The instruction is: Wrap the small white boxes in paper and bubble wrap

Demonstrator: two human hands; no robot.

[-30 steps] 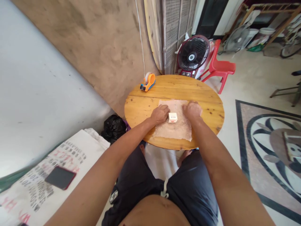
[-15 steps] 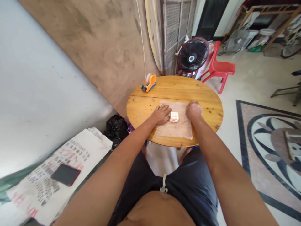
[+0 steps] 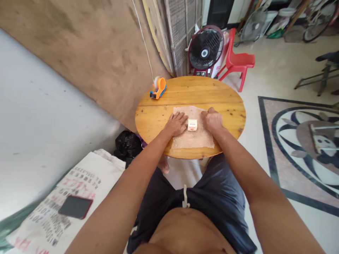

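A clear sheet of bubble wrap (image 3: 182, 142) lies flat on the round wooden table (image 3: 156, 116). Near the middle of the sheet sits a small white box (image 3: 192, 125) with red and dark print. My left hand (image 3: 177, 123) rests palm down on the wrap's left side, fingers spread, with its fingertips close to the box. At the sheet's right edge is my right hand (image 3: 212, 121), its fingers curled over and closed on the wrap. The fingertips of that hand are partly hidden.
An orange and blue tape dispenser (image 3: 159, 88) stands at the table's back left. Behind the table are a dark red fan (image 3: 206, 49) and a red plastic chair (image 3: 239, 60). A phone (image 3: 76, 206) lies on a printed white sack (image 3: 87, 173) at left, near a black bag (image 3: 128, 143).
The whole view has shifted slightly. My right hand's fingers reach a little farther inward over the wrap. My left hand stays flat and the box remains between both hands.
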